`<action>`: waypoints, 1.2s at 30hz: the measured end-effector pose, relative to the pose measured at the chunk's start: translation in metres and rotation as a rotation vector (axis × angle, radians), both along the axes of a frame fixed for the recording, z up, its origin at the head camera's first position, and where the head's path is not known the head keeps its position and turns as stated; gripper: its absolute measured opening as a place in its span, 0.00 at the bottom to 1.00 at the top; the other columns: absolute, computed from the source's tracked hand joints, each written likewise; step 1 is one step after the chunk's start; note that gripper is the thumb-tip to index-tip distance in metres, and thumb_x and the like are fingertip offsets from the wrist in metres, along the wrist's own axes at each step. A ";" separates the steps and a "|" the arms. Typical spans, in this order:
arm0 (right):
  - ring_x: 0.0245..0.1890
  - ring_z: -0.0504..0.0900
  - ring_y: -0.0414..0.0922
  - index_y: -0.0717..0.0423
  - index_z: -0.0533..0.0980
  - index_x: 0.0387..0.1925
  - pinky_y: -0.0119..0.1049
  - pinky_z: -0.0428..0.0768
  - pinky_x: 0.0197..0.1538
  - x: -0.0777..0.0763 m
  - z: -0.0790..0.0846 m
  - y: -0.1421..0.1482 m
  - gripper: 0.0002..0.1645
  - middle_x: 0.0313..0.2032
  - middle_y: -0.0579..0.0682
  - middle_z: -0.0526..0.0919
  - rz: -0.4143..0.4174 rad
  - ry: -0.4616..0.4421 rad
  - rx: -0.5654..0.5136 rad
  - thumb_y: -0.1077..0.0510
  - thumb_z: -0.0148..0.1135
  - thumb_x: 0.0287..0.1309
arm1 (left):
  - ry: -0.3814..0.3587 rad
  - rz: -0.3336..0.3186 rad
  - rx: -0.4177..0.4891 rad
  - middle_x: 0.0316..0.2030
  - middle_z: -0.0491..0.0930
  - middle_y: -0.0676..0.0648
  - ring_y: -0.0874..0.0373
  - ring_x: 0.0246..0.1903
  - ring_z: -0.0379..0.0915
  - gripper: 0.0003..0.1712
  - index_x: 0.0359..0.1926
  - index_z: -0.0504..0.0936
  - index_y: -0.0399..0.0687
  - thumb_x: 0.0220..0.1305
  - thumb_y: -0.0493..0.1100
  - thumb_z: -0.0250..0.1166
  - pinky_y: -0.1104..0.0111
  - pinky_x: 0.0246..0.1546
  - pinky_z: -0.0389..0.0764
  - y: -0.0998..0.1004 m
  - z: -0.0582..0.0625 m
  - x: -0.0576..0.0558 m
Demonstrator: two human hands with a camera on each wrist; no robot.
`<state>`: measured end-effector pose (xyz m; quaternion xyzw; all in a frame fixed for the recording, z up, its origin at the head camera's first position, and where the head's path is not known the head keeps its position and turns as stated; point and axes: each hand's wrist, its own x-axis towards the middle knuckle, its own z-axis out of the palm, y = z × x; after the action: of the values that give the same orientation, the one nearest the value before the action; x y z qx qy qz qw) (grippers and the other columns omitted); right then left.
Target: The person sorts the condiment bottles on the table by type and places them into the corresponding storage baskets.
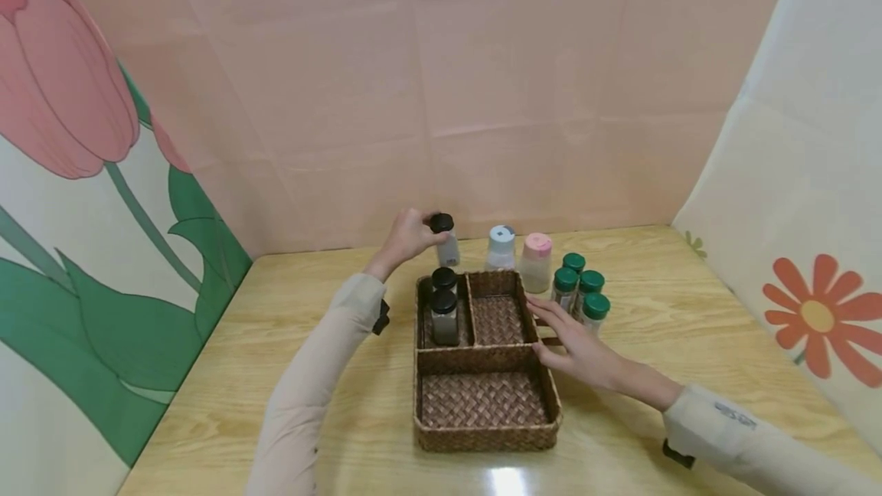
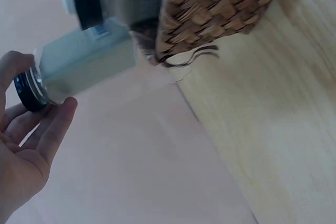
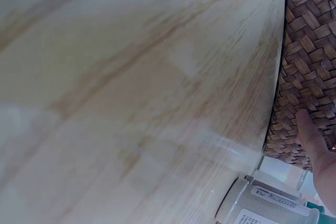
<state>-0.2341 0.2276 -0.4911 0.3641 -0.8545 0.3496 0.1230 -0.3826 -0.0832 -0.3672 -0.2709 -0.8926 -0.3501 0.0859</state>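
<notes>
My left hand (image 1: 408, 236) pinches a clear jar (image 1: 448, 249) by its black lid, behind the back edge of a woven basket (image 1: 488, 438). In the left wrist view the thumb and fingers are around the lid of that jar (image 2: 89, 61), which looks pale inside. Two more black-lidded jars (image 1: 444, 318) stand in the basket's back left compartment. My right hand (image 1: 586, 350) rests on the basket's right side, fingers on the rim and thumb against the wall. In the right wrist view a finger (image 3: 311, 132) of it lies along the woven side (image 3: 310, 77).
Several green-lidded jars (image 1: 565, 289) stand right of the basket. Behind it are a container with a light blue lid (image 1: 501, 243) and one with a pink lid (image 1: 537, 259). A pink cloth (image 1: 427, 98) hangs at the back edge of the wooden table (image 1: 289, 305).
</notes>
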 end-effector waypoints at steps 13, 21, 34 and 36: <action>0.56 0.77 0.62 0.70 0.59 0.71 0.44 0.84 0.45 -0.001 -0.001 -0.001 0.39 0.70 0.66 0.60 -0.010 -0.017 -0.012 0.64 0.63 0.62 | 0.013 -0.018 0.040 0.40 0.86 0.38 0.57 0.23 0.77 0.27 0.60 0.79 0.35 0.63 0.43 0.70 0.69 0.26 0.76 -0.008 0.018 0.004; 0.57 0.76 0.61 0.69 0.60 0.71 0.47 0.83 0.47 -0.001 0.002 -0.001 0.39 0.70 0.63 0.60 -0.031 -0.021 0.008 0.62 0.64 0.62 | 0.040 -0.009 0.051 0.45 0.85 0.37 0.53 0.32 0.84 0.26 0.60 0.79 0.35 0.63 0.43 0.70 0.64 0.33 0.82 -0.010 0.029 0.010; 0.58 0.75 0.61 0.69 0.60 0.71 0.50 0.82 0.47 -0.003 0.000 0.000 0.40 0.70 0.62 0.60 -0.036 -0.018 0.012 0.62 0.64 0.61 | 0.053 -0.036 0.058 0.46 0.84 0.37 0.50 0.37 0.85 0.27 0.60 0.79 0.36 0.62 0.42 0.71 0.66 0.34 0.84 -0.013 0.032 0.017; 0.58 0.75 0.61 0.69 0.60 0.71 0.49 0.82 0.48 -0.004 0.000 0.000 0.40 0.71 0.62 0.60 -0.033 -0.023 0.011 0.62 0.64 0.61 | 0.052 -0.031 0.056 0.47 0.84 0.36 0.49 0.38 0.85 0.28 0.61 0.78 0.36 0.62 0.43 0.71 0.66 0.36 0.84 -0.014 0.034 0.019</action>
<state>-0.2377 0.2279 -0.4915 0.3464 -0.8637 0.3469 0.1169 -0.3632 -0.0976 -0.3335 -0.2911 -0.8757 -0.3689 0.1111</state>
